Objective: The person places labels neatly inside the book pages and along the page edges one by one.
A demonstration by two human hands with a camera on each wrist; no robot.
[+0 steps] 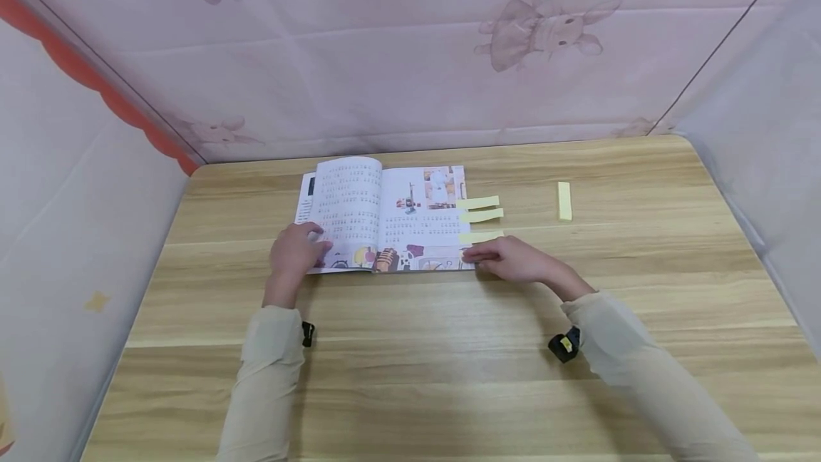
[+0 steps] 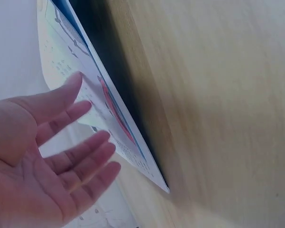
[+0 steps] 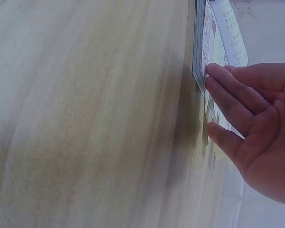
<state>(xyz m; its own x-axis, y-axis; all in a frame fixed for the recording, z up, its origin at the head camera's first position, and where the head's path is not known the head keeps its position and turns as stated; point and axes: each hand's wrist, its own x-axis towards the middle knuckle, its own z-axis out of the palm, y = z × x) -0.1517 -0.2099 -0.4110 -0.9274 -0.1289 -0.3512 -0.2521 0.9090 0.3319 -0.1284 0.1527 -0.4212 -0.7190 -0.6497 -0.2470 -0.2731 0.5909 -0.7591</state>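
Observation:
An open book [image 1: 410, 223] with printed text and coloured pictures lies on the table, its left page curving upward. My left hand [image 1: 297, 252] is at the lower left of that raised page, fingers loosely spread and nothing gripped. In the left wrist view, the left hand [image 2: 61, 152] has its palm showing beside the page. At the book's lower right corner is my right hand [image 1: 509, 259], its fairly straight fingertips on the page edge, as the right wrist view also shows. Several yellow sticky notes [image 1: 482, 216] stick out from the right edge, just above that hand.
A small pad of yellow sticky notes [image 1: 564, 201] lies on the wooden table [image 1: 410, 369], right of the book. A pink curtain with rabbit figures [image 1: 410, 55] hangs behind the table. Both wrists carry a small black camera [image 1: 564, 344].

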